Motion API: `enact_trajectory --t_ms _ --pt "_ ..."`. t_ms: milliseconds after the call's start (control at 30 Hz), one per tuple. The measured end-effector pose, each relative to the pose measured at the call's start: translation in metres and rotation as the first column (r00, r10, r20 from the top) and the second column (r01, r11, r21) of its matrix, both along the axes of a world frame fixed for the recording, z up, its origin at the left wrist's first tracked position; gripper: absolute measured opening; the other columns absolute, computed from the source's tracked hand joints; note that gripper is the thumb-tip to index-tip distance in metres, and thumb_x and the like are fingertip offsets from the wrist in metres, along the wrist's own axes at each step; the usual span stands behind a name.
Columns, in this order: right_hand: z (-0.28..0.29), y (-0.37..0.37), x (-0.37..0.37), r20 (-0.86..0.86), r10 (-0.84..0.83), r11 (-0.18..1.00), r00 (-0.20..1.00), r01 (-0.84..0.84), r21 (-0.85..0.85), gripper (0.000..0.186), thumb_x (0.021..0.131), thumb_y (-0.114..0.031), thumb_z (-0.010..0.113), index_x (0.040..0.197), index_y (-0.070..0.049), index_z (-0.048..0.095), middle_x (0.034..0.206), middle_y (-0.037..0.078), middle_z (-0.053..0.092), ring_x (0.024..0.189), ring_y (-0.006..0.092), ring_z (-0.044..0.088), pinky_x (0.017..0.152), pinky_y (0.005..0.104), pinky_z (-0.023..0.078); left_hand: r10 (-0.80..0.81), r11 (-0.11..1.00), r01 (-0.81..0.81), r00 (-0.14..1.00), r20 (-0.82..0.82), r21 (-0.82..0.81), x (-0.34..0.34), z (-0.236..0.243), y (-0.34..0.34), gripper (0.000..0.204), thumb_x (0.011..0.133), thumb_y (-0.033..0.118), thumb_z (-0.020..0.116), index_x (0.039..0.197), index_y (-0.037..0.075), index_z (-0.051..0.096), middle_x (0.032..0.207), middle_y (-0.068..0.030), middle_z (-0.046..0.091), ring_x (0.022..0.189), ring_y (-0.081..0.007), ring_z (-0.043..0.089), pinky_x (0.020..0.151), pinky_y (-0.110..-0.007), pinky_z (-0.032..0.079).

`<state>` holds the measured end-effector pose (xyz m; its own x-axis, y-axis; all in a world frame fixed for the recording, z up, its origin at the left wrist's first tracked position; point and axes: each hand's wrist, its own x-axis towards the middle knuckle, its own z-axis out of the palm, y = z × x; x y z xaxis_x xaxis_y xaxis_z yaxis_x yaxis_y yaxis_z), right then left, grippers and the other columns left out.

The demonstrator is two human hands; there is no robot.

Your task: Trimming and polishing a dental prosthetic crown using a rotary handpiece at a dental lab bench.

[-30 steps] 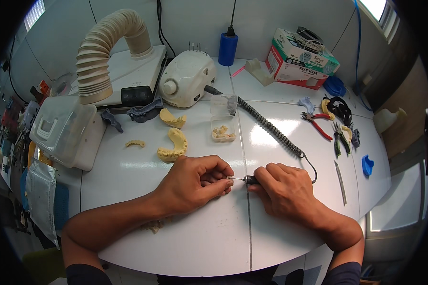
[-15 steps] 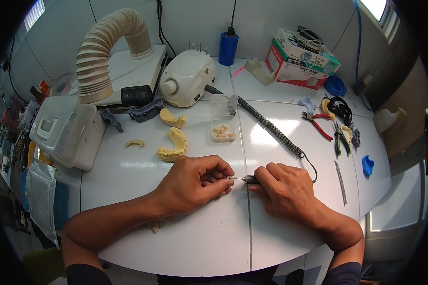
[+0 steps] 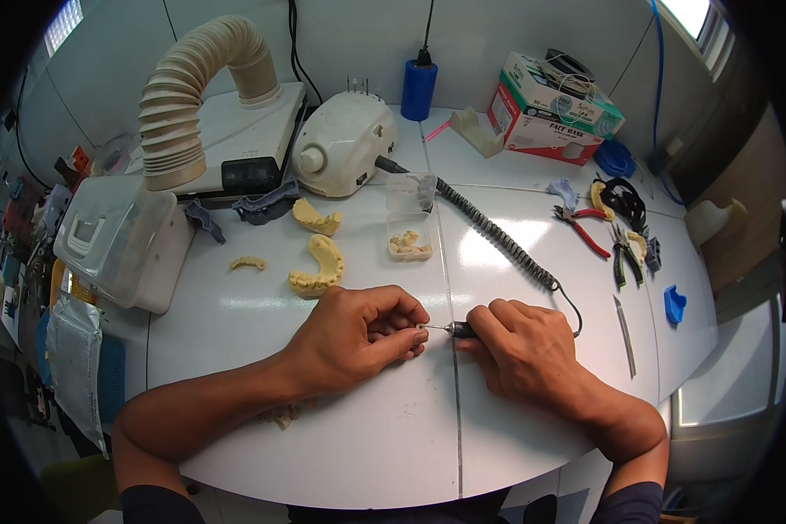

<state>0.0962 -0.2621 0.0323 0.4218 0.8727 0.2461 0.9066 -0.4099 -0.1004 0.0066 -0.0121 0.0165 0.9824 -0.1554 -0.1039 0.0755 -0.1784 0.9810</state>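
Observation:
My right hand (image 3: 528, 349) is wrapped round the dark body of a rotary handpiece (image 3: 461, 330), its thin metal bur pointing left. The bur's tip meets a tiny pale piece (image 3: 422, 327) pinched between the thumb and fingertips of my left hand (image 3: 354, 341). Most of that piece is hidden by the fingers, so its kind does not show. A coiled dark cord (image 3: 498, 236) links the handpiece to a white control unit (image 3: 345, 144). Just beyond my left hand lie a yellow horseshoe-shaped dental cast (image 3: 323, 266), a second yellow cast (image 3: 316, 218) and a small arch of teeth (image 3: 248, 263).
An open clear box (image 3: 410, 249) holds small pale pieces. Red-handled pliers (image 3: 585, 231), black-green pliers (image 3: 624, 258) and a thin metal blade-like tool (image 3: 626, 336) lie at right. Mask boxes (image 3: 546, 113) stand behind. A ribbed hose (image 3: 175, 105) arches over the left side. Crumbs (image 3: 284, 415) lie beside my left forearm.

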Motion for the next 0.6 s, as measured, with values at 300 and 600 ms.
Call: enact_trajectory --t_ms 300,600 --pt "-0.0012 -0.0015 0.0021 -0.028 -0.001 1.0 1.0 0.002 0.028 0.028 0.102 -0.03 0.076 0.092 -0.007 0.063 0.075 0.008 0.062 0.064 0.0263 0.069 0.054 0.0391 0.051 -0.014 0.999 0.011 0.998 0.063 0.053 -0.0009 -0.0002 0.0005 0.016 0.104 0.002 0.073 0.117 -0.006 0.069 0.103 -0.012 0.08 0.095 -0.0133 0.079 0.086 -0.025 0.065" --pt "0.0035 -0.0042 0.0028 -0.077 -0.036 0.999 0.996 0.037 0.014 0.028 0.102 -0.029 0.076 0.092 -0.006 0.062 0.076 0.008 0.063 0.064 0.0267 0.068 0.054 0.0401 0.051 -0.011 1.0 0.01 0.999 0.044 0.024 -0.0001 0.0004 0.0014 0.017 0.102 0.002 0.074 0.116 -0.004 0.067 0.108 -0.0125 0.079 0.103 -0.0157 0.079 0.095 -0.028 0.065"
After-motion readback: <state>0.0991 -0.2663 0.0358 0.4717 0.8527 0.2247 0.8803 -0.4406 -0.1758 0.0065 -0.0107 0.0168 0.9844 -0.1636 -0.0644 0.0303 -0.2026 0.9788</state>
